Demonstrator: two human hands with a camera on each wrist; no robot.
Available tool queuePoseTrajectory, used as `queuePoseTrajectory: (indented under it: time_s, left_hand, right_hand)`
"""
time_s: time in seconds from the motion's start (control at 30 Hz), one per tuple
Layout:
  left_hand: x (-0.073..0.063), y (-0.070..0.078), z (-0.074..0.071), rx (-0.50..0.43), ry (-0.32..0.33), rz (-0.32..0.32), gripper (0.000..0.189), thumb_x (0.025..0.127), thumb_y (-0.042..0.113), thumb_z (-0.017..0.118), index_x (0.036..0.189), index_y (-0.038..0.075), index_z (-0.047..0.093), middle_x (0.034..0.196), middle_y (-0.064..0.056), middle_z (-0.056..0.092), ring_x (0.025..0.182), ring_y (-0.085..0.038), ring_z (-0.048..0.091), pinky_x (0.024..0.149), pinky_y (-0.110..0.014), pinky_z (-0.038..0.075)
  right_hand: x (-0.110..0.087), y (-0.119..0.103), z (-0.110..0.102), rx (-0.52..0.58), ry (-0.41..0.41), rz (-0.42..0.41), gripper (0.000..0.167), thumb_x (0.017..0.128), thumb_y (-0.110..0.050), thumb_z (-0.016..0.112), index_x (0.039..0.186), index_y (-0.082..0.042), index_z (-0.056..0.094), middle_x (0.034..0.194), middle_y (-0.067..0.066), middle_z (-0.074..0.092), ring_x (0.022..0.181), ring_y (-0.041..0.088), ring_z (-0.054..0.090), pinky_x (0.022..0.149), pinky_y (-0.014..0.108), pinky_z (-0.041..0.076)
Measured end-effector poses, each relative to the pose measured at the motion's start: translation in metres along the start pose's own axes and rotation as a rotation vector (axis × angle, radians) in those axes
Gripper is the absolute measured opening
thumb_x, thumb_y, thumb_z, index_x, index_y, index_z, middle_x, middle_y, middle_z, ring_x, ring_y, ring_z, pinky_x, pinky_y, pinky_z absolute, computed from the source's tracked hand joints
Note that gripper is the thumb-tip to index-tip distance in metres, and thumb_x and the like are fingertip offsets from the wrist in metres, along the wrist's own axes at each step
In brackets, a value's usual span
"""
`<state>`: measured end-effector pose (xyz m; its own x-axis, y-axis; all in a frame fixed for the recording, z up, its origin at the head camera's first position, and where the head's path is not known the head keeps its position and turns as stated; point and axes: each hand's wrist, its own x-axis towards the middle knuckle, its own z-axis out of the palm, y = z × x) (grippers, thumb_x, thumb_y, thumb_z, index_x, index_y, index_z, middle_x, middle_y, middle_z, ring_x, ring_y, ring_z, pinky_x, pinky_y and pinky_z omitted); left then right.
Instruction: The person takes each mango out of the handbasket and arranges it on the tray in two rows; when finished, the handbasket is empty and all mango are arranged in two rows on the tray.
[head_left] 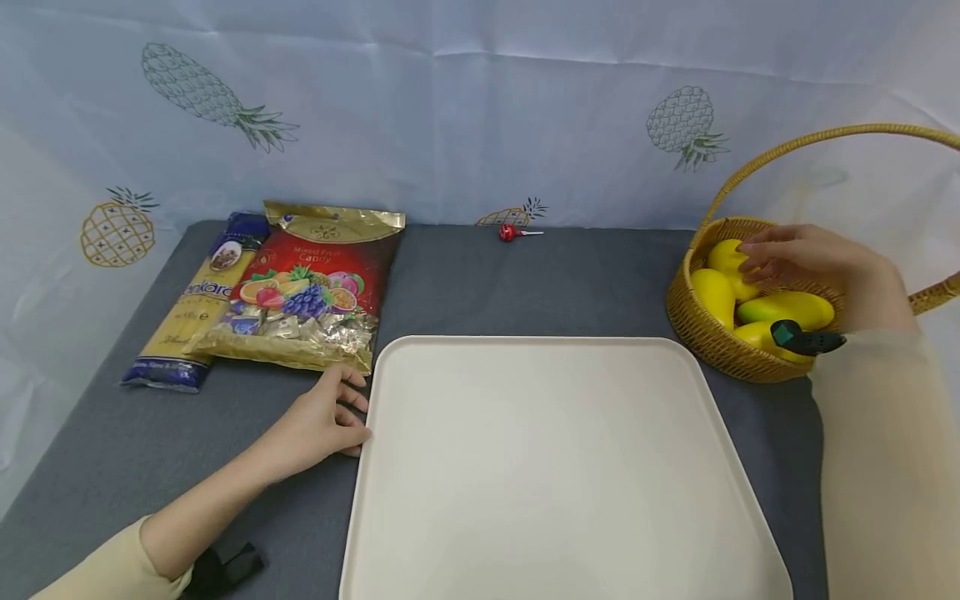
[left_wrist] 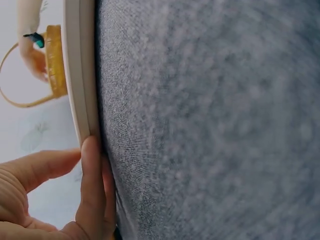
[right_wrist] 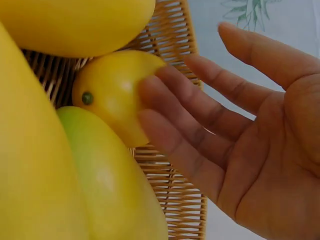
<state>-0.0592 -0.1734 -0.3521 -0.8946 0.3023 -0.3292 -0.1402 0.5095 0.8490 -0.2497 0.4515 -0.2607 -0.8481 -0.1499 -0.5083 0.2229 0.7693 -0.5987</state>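
My left hand (head_left: 318, 421) is at the left edge of a large cream tray (head_left: 555, 467), thumb and fingers pinching its rim. In the left wrist view the thumb meets the tray's rim (left_wrist: 81, 75) and the index finger lies against its outer side. Over a wicker basket (head_left: 678, 312) on the right, my right hand (head_left: 813, 254) reaches in with fingers extended and spread. The right wrist view has its fingertips beside a yellow mango (right_wrist: 107, 92) and the palm holding nothing. A greenish-yellow mango (right_wrist: 102, 165) and other yellow mangoes lie around it.
A red Mixed Fruit Candy bag (head_left: 307, 287) overlaps a yellow-and-blue pasta packet (head_left: 198, 304) at the left. A red lollipop (head_left: 508, 232) lies at the back edge of the grey table. The basket's tall handle (head_left: 825, 133) arches beside the right arm.
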Motion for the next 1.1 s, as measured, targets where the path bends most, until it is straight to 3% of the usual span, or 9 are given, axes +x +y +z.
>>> queuePoseTrajectory:
  time_s: [0.1, 0.17, 0.27, 0.4, 0.6, 0.8, 0.93, 1.0, 1.1]
  left_hand:
    - [0.0, -0.001, -0.002, -0.018, -0.024, -0.042, 0.054, 0.086, 0.004, 0.07, 0.128, -0.007, 0.038, 0.103, -0.019, 0.061, 0.078, -0.017, 0.066, 0.062, -0.03, 0.061]
    - [0.0, -0.001, -0.004, -0.029, -0.051, -0.058, 0.055, 0.086, 0.006, 0.071, 0.129, -0.009, 0.04, 0.095, -0.015, 0.063, 0.074, -0.016, 0.066, 0.063, -0.03, 0.062]
    - [0.0, -0.003, -0.006, -0.065, -0.1, -0.052, 0.061, 0.085, 0.006, 0.073, 0.133, -0.009, 0.039, 0.088, -0.012, 0.063, 0.071, -0.014, 0.066, 0.064, -0.029, 0.062]
    - [0.001, -0.005, -0.009, -0.135, -0.157, -0.022, 0.071, 0.083, 0.005, 0.074, 0.138, -0.009, 0.031, 0.088, -0.012, 0.062, 0.071, -0.013, 0.068, 0.067, -0.031, 0.062]
    - [0.002, -0.005, -0.011, -0.186, -0.196, -0.029, 0.081, 0.083, 0.003, 0.074, 0.145, -0.007, 0.022, 0.089, -0.013, 0.061, 0.073, -0.014, 0.069, 0.068, -0.032, 0.063]
    - [0.003, -0.005, -0.012, -0.198, -0.199, -0.052, 0.083, 0.084, 0.002, 0.073, 0.147, -0.006, 0.02, 0.09, -0.013, 0.061, 0.073, -0.015, 0.069, 0.068, -0.032, 0.063]
    - [0.004, -0.006, -0.011, -0.205, -0.205, -0.054, 0.083, 0.084, 0.001, 0.073, 0.147, -0.005, 0.02, 0.09, -0.013, 0.06, 0.073, -0.015, 0.069, 0.069, -0.033, 0.063]
    - [0.004, -0.007, -0.011, -0.206, -0.208, -0.053, 0.083, 0.084, 0.002, 0.073, 0.147, -0.005, 0.019, 0.09, -0.012, 0.06, 0.073, -0.015, 0.069, 0.069, -0.033, 0.063]
    - [0.005, -0.007, -0.011, -0.209, -0.208, -0.059, 0.083, 0.084, 0.002, 0.073, 0.147, -0.005, 0.02, 0.09, -0.012, 0.06, 0.073, -0.015, 0.069, 0.069, -0.033, 0.063]
  right_hand:
    - [0.002, 0.003, -0.001, 0.038, -0.046, -0.002, 0.049, 0.105, -0.04, 0.042, 0.146, -0.015, 0.037, 0.104, -0.016, 0.068, 0.098, 0.009, 0.072, 0.09, 0.031, 0.06]
    - [0.003, 0.003, -0.001, 0.036, -0.071, -0.002, 0.062, 0.105, -0.041, 0.042, 0.151, -0.002, 0.027, 0.106, -0.015, 0.068, 0.1, 0.011, 0.072, 0.091, 0.033, 0.06]
    - [0.005, 0.002, -0.002, 0.04, -0.121, -0.004, 0.048, 0.105, -0.039, 0.043, 0.148, -0.02, 0.038, 0.108, -0.016, 0.068, 0.102, 0.011, 0.072, 0.092, 0.033, 0.06]
    - [0.008, 0.0, -0.006, 0.062, -0.235, -0.038, 0.025, 0.107, -0.031, 0.042, 0.119, -0.046, 0.058, 0.108, -0.019, 0.067, 0.103, 0.01, 0.072, 0.091, 0.03, 0.06]
    - [0.011, -0.005, -0.004, 0.079, -0.35, -0.053, 0.032, 0.106, -0.023, 0.043, 0.121, -0.045, 0.06, 0.114, -0.02, 0.067, 0.106, 0.015, 0.071, 0.092, 0.032, 0.059]
    - [0.016, -0.009, 0.008, -0.001, -0.392, 0.073, 0.062, 0.105, -0.035, 0.044, 0.159, -0.017, 0.018, 0.133, -0.002, 0.06, 0.118, 0.023, 0.066, 0.1, 0.038, 0.056]
    - [0.018, -0.011, 0.018, -0.045, -0.44, 0.065, 0.079, 0.104, -0.034, 0.046, 0.158, -0.006, -0.004, 0.157, 0.027, 0.026, 0.133, 0.035, 0.053, 0.103, 0.044, 0.054]
    - [0.019, -0.013, 0.022, -0.06, -0.451, 0.054, 0.084, 0.103, -0.032, 0.05, 0.158, -0.007, -0.008, 0.162, 0.031, 0.003, 0.141, 0.042, 0.04, 0.103, 0.046, 0.054]
    - [0.02, -0.014, 0.024, -0.066, -0.457, 0.043, 0.09, 0.099, -0.028, 0.056, 0.158, -0.008, -0.01, 0.162, 0.031, -0.008, 0.146, 0.051, 0.02, 0.102, 0.047, 0.054]
